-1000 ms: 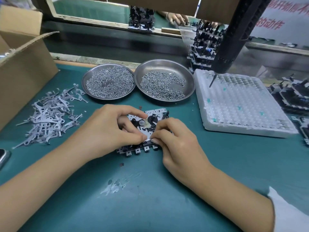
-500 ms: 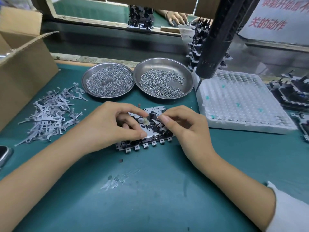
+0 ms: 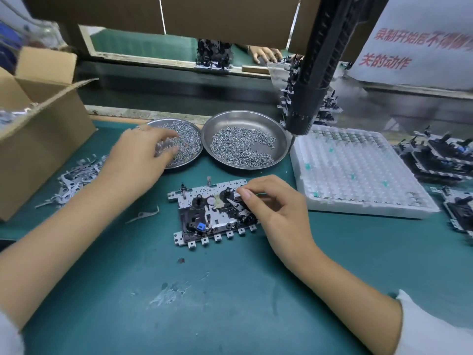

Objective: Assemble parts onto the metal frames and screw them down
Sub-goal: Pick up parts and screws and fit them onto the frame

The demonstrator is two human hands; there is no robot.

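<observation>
metal frame [image 3: 212, 213] flat at centre of green mat [image 3: 230, 303], black parts and small lever piece [image 3: 236, 204] on top. right hand [image 3: 271, 203] at 3 o'clock of it, fingers curled, fingertip on lever. left hand [image 3: 143, 155] at 10 o'clock, fingers loosely bent over left screw dish [image 3: 184, 142]; cannot tell if pinching a screw. second dish [image 3: 243, 139] at 12, hanging screwdriver [image 3: 312, 80] at 1.

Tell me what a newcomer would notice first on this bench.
Probably the metal frame at centre on the green mat, the right hand working at its right end. Next, the two steel dishes of screws behind it, the left hand reaching into the left one. A black powered screwdriver hangs over the white tray at right.
</observation>
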